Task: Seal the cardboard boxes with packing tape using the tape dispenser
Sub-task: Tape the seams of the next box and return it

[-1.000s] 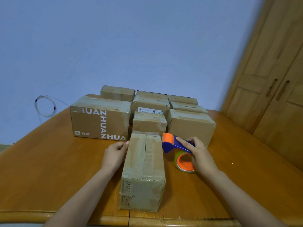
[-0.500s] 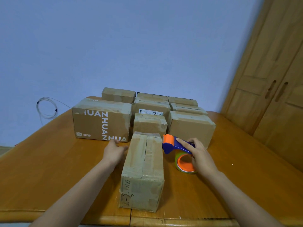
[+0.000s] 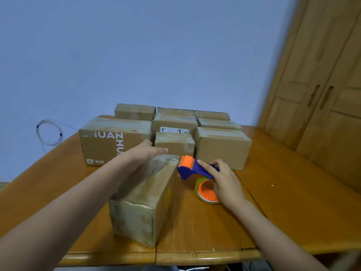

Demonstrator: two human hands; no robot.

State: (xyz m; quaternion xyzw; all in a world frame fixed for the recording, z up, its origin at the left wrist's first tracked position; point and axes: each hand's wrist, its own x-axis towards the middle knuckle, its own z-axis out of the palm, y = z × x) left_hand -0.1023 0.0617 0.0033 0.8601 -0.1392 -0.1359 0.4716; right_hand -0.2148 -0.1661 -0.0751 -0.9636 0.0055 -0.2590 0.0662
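Turned and tilted since the earlier frame, the near box now lies askew on the counter, pushed by the flat, released left hand. Beside it, the tape dispenser is clasped in the right hand's grip; taping is judged imminent.

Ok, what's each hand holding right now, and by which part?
The right hand grips the tape dispenser by its blue handle, index finger laid along the top. The left hand holds nothing; its straight fingers reach over the far end of the nearest box.
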